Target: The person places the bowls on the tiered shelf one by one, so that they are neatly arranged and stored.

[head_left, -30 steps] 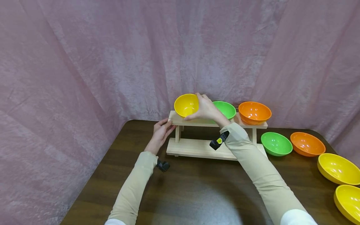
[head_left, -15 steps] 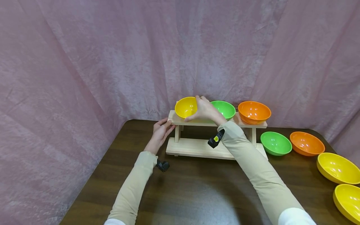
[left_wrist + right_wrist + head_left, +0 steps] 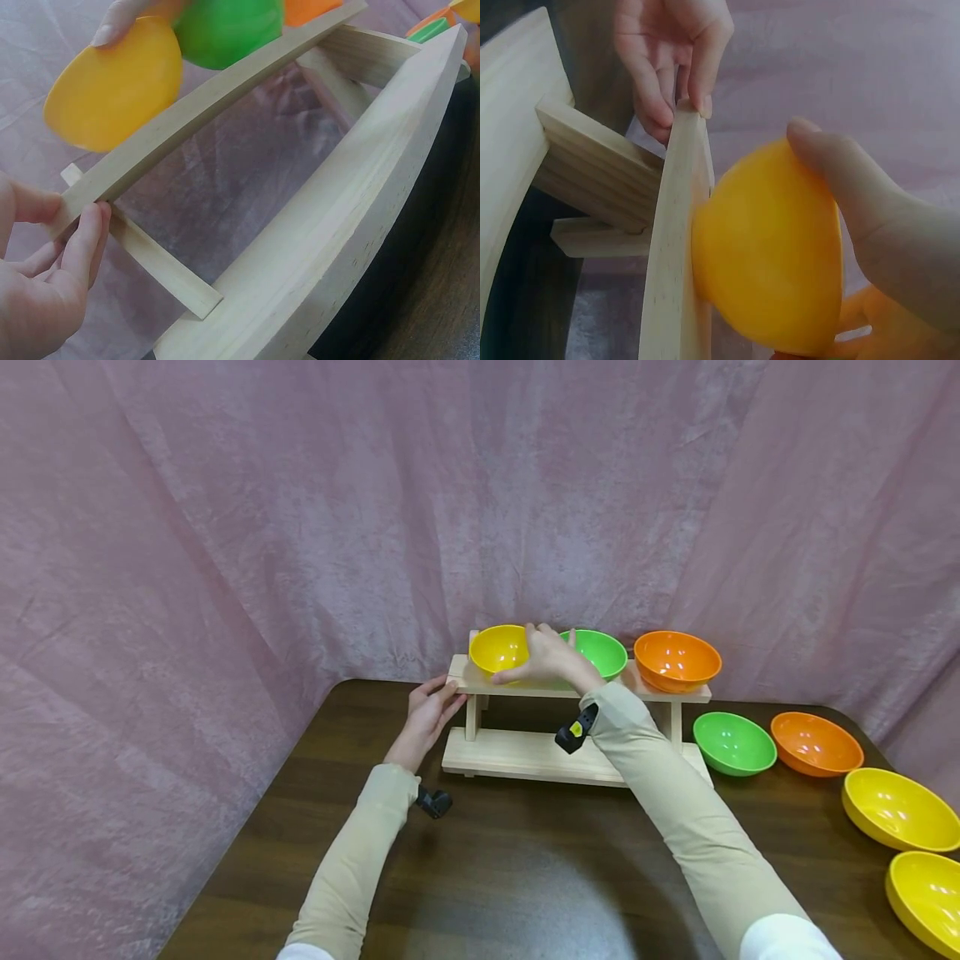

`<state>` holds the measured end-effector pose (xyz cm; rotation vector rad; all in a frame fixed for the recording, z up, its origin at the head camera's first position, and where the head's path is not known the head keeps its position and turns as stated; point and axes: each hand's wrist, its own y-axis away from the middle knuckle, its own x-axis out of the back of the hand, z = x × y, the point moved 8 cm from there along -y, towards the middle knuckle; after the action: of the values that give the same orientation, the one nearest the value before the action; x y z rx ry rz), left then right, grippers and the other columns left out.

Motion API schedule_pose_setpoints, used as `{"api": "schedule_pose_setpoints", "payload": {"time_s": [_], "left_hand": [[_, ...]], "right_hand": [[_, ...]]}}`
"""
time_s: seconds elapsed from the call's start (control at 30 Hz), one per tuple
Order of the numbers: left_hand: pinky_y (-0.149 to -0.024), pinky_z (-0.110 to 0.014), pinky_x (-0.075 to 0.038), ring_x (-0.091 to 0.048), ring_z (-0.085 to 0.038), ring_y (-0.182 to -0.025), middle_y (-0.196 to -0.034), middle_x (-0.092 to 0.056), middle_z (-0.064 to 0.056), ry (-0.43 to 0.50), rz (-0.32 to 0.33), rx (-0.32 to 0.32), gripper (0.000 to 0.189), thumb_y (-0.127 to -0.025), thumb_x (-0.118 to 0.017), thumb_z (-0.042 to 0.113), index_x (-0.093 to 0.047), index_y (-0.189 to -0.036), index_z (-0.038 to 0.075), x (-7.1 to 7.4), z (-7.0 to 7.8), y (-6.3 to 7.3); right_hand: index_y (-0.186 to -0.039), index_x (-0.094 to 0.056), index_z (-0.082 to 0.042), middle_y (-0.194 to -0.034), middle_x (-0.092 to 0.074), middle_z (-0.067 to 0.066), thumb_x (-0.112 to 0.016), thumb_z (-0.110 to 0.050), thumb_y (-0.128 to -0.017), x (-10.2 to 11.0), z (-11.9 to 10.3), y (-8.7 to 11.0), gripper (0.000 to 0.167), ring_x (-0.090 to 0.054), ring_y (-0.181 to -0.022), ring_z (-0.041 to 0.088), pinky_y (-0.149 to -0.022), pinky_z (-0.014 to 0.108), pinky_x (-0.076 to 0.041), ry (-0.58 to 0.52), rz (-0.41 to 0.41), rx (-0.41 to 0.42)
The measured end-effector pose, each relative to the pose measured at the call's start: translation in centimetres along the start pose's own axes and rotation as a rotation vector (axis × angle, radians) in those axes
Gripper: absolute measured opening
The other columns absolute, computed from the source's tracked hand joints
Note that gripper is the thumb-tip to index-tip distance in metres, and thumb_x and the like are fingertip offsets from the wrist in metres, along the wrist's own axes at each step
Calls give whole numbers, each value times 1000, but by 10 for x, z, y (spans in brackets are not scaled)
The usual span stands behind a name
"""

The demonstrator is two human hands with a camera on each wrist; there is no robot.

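Observation:
My right hand (image 3: 551, 656) grips the rim of a yellow bowl (image 3: 497, 647), thumb on the near side. In the right wrist view that bowl (image 3: 769, 247) has its base against the upper board of a two-tier wooden stand (image 3: 555, 753). With thumb and fingers, my left hand (image 3: 429, 718) pinches the left end of the upper board, as the left wrist view shows for the board (image 3: 187, 112). Beside the right hand on this board sits a green bowl (image 3: 603, 652), partly hidden by it. An orange bowl (image 3: 677, 660) stands at the board's right end.
On the dark wooden table (image 3: 525, 877), right of the stand, are a second green bowl (image 3: 735, 743), a second orange bowl (image 3: 816, 743) and two larger yellow bowls, one (image 3: 900, 810) behind the other (image 3: 930, 897). A pink curtain (image 3: 375, 527) hangs behind.
The yellow bowl has come down onto the left part of the upper board, with my right hand on it. My left hand has stayed on the board's end.

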<state>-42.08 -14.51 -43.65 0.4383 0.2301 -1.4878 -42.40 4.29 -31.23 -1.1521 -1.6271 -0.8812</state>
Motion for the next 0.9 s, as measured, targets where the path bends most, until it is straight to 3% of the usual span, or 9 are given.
{"api": "schedule_pose_setpoints", "payload": {"time_s": [0.23, 0.43, 0.67, 0.9], "left_hand": [[-83, -17, -59, -66, -9, -85, -137, -46, -24, 0, -5, -3, 44, -99, -50, 3, -41, -142, -5, -1, 0, 0], [-83, -17, -59, -66, -10, -85, -137, -46, -24, -6, -4, -3, 44, -99, -50, 3, -41, -141, -5, -1, -1, 0], [-81, -17, -59, -66, -9, -83, -136, -47, -23, 4, -6, -3, 45, -99, -50, 2, -41, -142, -5, 0, -1, -2], [-80, -16, -59, -67, -9, -81, -134, -47, -22, 8, -7, -2, 45, -99, -50, 3, -40, -142, -5, 2, 0, -1]], "right_hand": [[-152, -20, 2, -153, -32, 20, -69, -72, -71, -2, 3, -3, 120, -30, -141, 36, -117, 71, -7, 0, -33, 14], [-154, -23, -8, -151, -34, 21, -74, -68, -68, 2, 4, -2, 116, -31, -137, 40, -119, 65, -14, -4, 19, 47], [-148, -38, -6, -145, -43, 22, -80, -57, -68, 13, 4, 8, 104, -37, -131, 39, -112, 51, -35, -103, 173, 143], [-128, -61, -1, -126, -59, 20, -76, -35, -83, 26, 9, 24, 59, -52, -115, 34, -99, 47, -47, -295, 397, 206]]}}
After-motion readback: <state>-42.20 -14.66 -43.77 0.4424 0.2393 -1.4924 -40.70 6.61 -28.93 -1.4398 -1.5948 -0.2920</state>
